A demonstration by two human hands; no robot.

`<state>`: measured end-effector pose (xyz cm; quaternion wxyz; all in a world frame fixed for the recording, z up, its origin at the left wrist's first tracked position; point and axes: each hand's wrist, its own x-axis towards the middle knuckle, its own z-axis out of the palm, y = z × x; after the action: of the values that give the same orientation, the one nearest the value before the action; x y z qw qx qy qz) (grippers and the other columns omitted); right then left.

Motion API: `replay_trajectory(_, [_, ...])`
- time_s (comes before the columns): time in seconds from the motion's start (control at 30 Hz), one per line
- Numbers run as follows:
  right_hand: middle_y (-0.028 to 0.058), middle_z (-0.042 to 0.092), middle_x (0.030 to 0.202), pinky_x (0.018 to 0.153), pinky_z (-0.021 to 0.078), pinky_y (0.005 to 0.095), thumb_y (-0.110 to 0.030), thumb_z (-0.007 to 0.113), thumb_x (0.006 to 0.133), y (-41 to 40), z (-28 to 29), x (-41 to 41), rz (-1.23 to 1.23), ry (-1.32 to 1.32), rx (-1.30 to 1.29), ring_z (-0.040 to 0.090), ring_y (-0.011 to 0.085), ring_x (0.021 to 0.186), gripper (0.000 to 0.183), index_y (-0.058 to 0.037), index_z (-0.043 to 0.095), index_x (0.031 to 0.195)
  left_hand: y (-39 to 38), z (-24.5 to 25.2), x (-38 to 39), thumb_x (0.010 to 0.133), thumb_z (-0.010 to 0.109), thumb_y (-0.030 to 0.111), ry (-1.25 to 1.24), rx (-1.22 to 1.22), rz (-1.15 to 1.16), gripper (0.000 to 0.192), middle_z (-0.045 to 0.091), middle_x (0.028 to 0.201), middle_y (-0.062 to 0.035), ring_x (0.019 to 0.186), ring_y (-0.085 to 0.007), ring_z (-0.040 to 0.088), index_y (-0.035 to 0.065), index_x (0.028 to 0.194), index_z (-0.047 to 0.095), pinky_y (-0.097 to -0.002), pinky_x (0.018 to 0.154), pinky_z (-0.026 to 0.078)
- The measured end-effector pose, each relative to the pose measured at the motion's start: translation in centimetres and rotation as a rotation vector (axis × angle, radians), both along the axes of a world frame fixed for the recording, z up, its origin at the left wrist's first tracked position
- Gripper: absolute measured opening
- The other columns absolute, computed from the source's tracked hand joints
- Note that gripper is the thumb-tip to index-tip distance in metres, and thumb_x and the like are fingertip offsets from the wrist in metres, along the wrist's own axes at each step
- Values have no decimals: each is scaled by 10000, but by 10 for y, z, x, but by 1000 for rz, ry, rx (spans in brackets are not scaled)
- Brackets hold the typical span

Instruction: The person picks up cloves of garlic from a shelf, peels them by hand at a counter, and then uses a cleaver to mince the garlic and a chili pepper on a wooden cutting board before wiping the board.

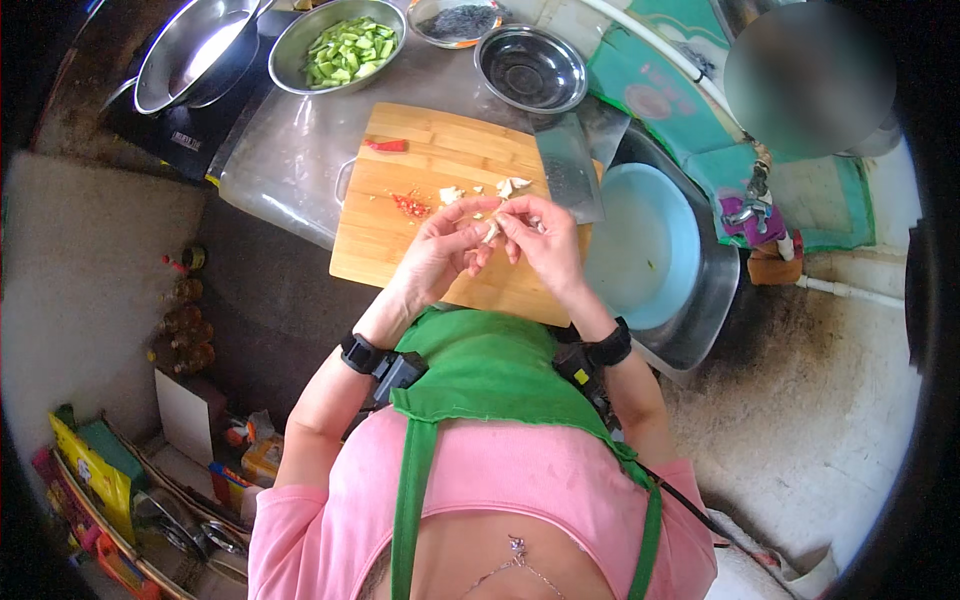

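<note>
My left hand point(459, 238) and my right hand point(541, 238) meet over a bamboo cutting board point(367, 247). Between their fingertips they pinch a small pale garlic clove point(491, 231), partly hidden by the fingers. Crushed garlic point(450, 195) and white garlic pieces with papery skin point(513, 185) lie just beyond my fingers. Left of them is a small heap of chopped red chili point(411, 205). A larger red chili piece point(386, 145) rests near the board's far left corner. The wide blade of a cleaver point(568, 169) lies flat across the board's right edge.
Behind the board stand a steel bowl of cut green vegetables point(349, 52), a dish with dark contents point(459, 21) and a steel bowl point(530, 67). A wok point(196, 56) sits far left. At right, a blue basin point(649, 247) of water fills the sink point(720, 300), below a faucet point(754, 206).
</note>
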<state>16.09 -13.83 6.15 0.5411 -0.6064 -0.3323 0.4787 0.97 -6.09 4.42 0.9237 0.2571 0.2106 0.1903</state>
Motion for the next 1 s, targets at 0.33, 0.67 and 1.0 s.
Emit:
replay_trajectory(0.33, [101,577,801,525,477,309,-60,646,786,-11,17,-15,50,-848,291,608,230,624,110,-35,591,879,-3,-9,2,857,608,109,82,14,142,121,603,769,-41,609,-117,581,19,933,579,-220,506,484])
replay_trajectory(0.67, [118,546,762,543,486,383,-4,594,764,-10,22,-17,193,-1053,333,595,304,656,76,-20,565,833,-5,-8,0,852,619,113,191,94,144,104,592,716,-48,534,-120,565,31,854,556,-227,456,457])
replay_trajectory(1.0, [-44,532,663,474,346,165,-38,582,836,-5,8,-16,-20,-144,106,454,1,553,40,-12,582,806,-8,-5,-3,852,601,76,116,167,71,196,611,810,-50,688,-121,595,25,1040,574,-235,575,508])
